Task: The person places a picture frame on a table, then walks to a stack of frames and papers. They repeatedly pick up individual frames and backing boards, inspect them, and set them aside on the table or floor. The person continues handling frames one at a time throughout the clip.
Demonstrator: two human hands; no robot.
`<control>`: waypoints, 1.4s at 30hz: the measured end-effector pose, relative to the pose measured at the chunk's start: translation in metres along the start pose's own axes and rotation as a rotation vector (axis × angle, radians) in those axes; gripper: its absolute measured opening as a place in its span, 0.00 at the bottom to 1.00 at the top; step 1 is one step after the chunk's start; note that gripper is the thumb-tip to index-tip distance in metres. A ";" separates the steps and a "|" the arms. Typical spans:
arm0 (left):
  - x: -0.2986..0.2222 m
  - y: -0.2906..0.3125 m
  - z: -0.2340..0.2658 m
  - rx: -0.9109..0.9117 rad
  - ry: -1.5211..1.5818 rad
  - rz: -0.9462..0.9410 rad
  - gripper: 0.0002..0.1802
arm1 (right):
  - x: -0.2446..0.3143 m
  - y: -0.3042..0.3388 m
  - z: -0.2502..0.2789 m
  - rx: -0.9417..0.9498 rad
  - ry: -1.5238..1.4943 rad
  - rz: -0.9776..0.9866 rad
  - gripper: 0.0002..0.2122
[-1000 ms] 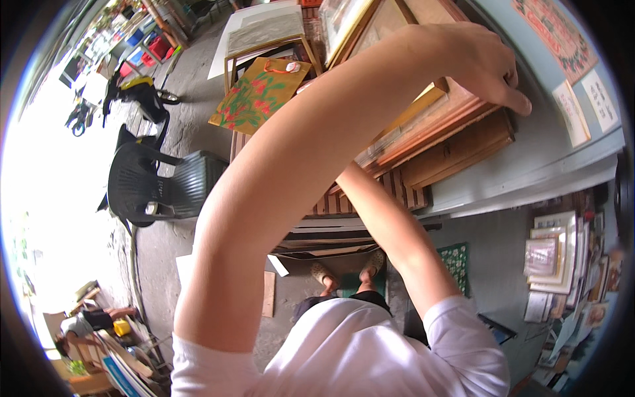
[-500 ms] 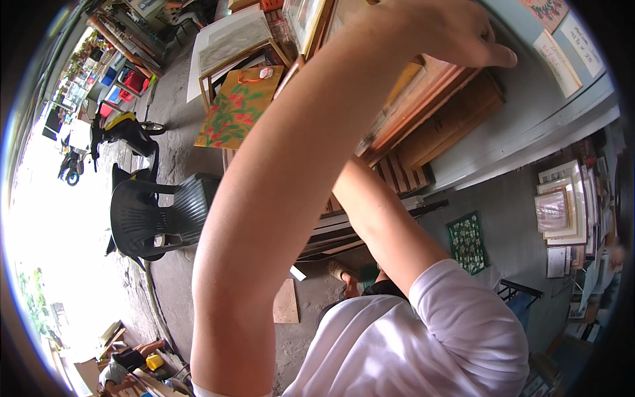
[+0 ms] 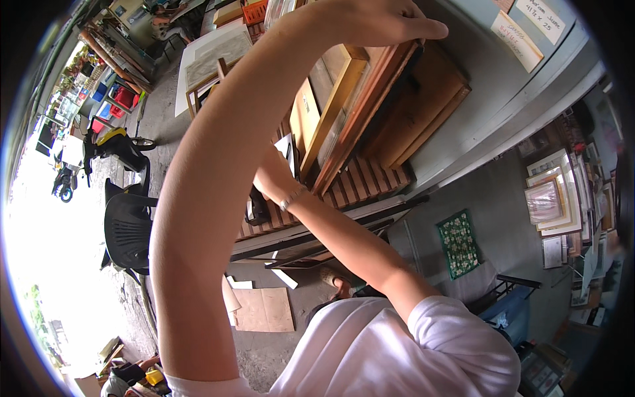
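My left hand (image 3: 390, 21) grips the top of a reddish-brown wooden picture frame (image 3: 370, 99), its thumb stretched out to the right and its other fingers partly hidden. Beside that frame leans a gold-edged frame (image 3: 334, 109). Lower down, my right hand (image 3: 272, 175), with a bracelet at the wrist, reaches left along the base of the leaning frames. Its fingers are hidden behind my left forearm, so what they touch cannot be seen. A pale yellow board (image 3: 305, 119) stands near it. The frames rest on a slatted wooden rack (image 3: 360, 182).
A brown wooden panel (image 3: 423, 112) leans against the grey wall at the right. A dark plastic chair (image 3: 129, 228) and a motorbike (image 3: 119, 149) stand at left. Cardboard (image 3: 264, 309) lies on the floor. Framed pictures (image 3: 552, 195) are stacked at far right, beyond a green patterned mat (image 3: 461, 245).
My left hand has shifted left with the frame's top, widening the gap to the brown panel. My right hand has come partly into view by the frames' base. The red-flowered panel is no longer visible.
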State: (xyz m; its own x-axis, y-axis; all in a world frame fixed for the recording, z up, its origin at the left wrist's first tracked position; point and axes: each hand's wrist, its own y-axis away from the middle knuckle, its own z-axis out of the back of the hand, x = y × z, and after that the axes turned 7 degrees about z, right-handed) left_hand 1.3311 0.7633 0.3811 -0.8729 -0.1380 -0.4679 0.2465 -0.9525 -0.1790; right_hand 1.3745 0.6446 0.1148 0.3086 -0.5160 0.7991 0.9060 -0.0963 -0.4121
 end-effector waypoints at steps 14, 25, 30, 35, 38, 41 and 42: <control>0.000 -0.010 0.013 0.183 -0.084 0.043 0.36 | 0.094 0.167 0.237 0.495 0.231 0.157 0.21; 0.022 0.004 0.027 0.173 -0.049 -0.150 0.34 | 0.168 0.289 0.437 0.455 0.499 -0.360 0.27; 0.027 0.005 0.031 0.198 -0.073 -0.209 0.35 | 0.156 0.345 0.462 -0.006 0.796 -0.114 0.28; 0.022 0.010 0.029 0.159 -0.077 -0.148 0.35 | 0.076 0.334 0.413 -0.444 0.164 -0.324 0.19; 0.018 0.012 0.026 0.103 -0.092 -0.154 0.35 | 0.017 0.307 0.353 -0.454 0.004 -0.219 0.11; 0.016 0.015 0.024 0.066 -0.110 -0.125 0.35 | -0.029 0.279 0.299 -0.530 0.121 -0.053 0.11; 0.015 0.015 0.024 0.057 -0.130 -0.091 0.35 | -0.041 0.268 0.282 -0.558 0.148 0.017 0.12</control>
State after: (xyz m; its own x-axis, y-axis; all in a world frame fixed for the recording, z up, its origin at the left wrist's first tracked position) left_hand 1.3115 0.7404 0.3920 -0.9386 -0.0808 -0.3355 0.1427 -0.9761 -0.1641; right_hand 1.6859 0.8804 0.0950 0.2416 -0.6315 0.7368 0.5987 -0.5005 -0.6253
